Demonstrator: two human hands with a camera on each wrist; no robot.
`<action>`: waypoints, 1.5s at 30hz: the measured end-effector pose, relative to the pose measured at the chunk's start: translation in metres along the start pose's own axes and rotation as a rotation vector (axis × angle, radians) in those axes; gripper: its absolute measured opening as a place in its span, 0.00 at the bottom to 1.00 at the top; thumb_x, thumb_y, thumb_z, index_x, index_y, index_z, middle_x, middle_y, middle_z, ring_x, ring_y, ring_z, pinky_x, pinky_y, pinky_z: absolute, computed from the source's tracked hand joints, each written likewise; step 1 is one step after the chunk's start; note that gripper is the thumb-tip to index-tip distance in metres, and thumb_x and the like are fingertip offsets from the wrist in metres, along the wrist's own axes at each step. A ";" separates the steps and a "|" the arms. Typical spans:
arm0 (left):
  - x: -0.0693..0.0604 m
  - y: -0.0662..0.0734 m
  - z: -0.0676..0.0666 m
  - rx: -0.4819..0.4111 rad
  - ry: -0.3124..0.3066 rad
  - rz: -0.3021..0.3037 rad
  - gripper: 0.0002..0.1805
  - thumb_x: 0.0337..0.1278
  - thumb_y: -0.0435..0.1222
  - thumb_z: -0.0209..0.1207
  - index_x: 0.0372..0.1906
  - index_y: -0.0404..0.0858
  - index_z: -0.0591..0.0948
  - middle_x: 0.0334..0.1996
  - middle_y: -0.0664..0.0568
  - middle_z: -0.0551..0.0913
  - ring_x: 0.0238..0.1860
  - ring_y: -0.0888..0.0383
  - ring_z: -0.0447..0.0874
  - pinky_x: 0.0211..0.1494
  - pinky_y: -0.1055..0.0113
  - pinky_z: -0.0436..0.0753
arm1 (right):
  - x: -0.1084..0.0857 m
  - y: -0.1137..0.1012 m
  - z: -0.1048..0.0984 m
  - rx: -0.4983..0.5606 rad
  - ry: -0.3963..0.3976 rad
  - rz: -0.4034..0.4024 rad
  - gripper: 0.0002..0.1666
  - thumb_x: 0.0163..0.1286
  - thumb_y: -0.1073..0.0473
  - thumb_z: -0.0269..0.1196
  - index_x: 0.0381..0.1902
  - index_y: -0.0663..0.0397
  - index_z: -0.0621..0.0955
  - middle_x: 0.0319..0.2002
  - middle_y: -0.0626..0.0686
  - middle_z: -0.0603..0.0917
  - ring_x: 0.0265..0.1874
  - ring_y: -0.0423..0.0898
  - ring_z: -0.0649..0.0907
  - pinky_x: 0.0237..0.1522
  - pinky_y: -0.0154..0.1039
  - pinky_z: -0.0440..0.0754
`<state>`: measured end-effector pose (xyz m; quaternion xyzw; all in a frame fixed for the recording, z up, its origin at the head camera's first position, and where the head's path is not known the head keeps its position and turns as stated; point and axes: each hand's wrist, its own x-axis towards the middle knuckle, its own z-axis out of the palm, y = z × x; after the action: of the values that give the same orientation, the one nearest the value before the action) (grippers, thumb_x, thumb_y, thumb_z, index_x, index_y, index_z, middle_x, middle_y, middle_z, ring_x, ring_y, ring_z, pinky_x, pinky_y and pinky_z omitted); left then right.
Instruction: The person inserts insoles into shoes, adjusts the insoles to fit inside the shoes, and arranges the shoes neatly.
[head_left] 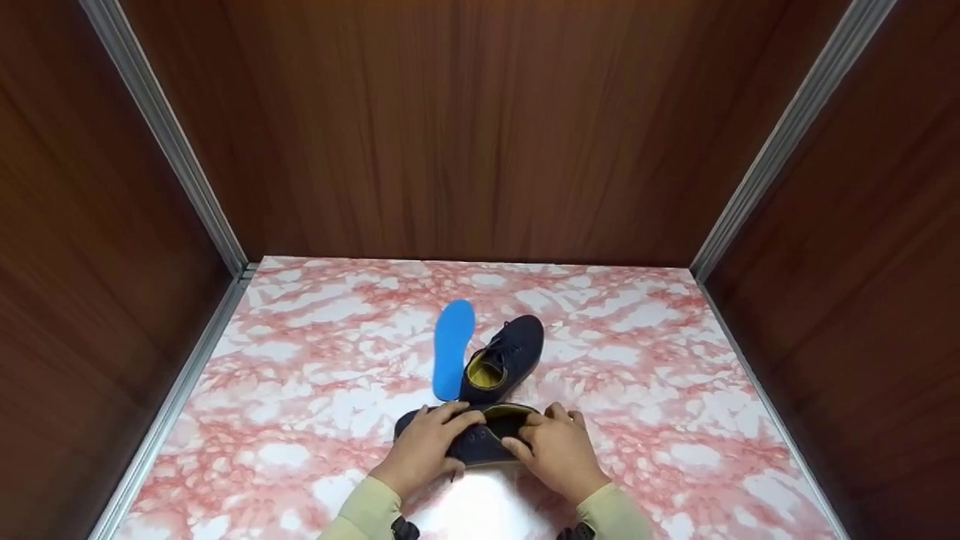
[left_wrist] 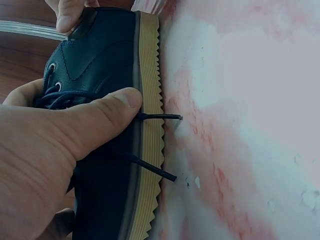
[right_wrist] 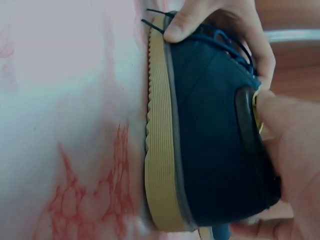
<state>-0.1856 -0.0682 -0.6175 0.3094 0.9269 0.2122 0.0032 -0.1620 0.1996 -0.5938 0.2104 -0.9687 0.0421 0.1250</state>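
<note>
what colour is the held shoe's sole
The sole is tan, seen best in the right wrist view.

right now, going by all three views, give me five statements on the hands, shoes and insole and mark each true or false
1. The blue insole lies to the left of the far shoe. True.
2. The left hand grips the near shoe around its laced part. True.
3. The right hand is clear of the near shoe. False: it holds the near shoe toward its heel end.
4. The near shoe is upside down. False: its opening faces up.
5. The near shoe's sole is tan, with a toothed lower edge. True.
</note>
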 end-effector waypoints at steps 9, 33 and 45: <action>-0.001 0.001 0.004 0.005 -0.006 -0.006 0.46 0.53 0.48 0.82 0.77 0.62 0.74 0.79 0.48 0.74 0.79 0.44 0.76 0.78 0.28 0.74 | -0.007 -0.008 0.008 -0.027 0.126 -0.001 0.18 0.77 0.40 0.69 0.35 0.45 0.91 0.43 0.44 0.89 0.38 0.52 0.81 0.42 0.53 0.85; 0.000 0.000 0.000 0.018 0.013 -0.008 0.46 0.51 0.48 0.82 0.76 0.62 0.74 0.79 0.47 0.75 0.79 0.43 0.76 0.79 0.29 0.73 | 0.004 -0.026 -0.001 -0.087 -0.020 0.094 0.28 0.82 0.36 0.60 0.40 0.52 0.89 0.46 0.54 0.88 0.39 0.60 0.84 0.38 0.61 0.86; 0.000 0.000 0.001 -0.011 0.017 -0.007 0.46 0.51 0.47 0.82 0.76 0.62 0.75 0.79 0.47 0.75 0.78 0.43 0.77 0.79 0.28 0.72 | 0.006 -0.026 -0.019 -0.189 -0.222 0.004 0.47 0.69 0.14 0.53 0.39 0.52 0.89 0.37 0.55 0.90 0.28 0.61 0.87 0.33 0.60 0.85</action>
<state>-0.1856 -0.0681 -0.6182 0.3042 0.9269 0.2199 -0.0024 -0.1524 0.1759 -0.5728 0.1990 -0.9766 -0.0725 0.0364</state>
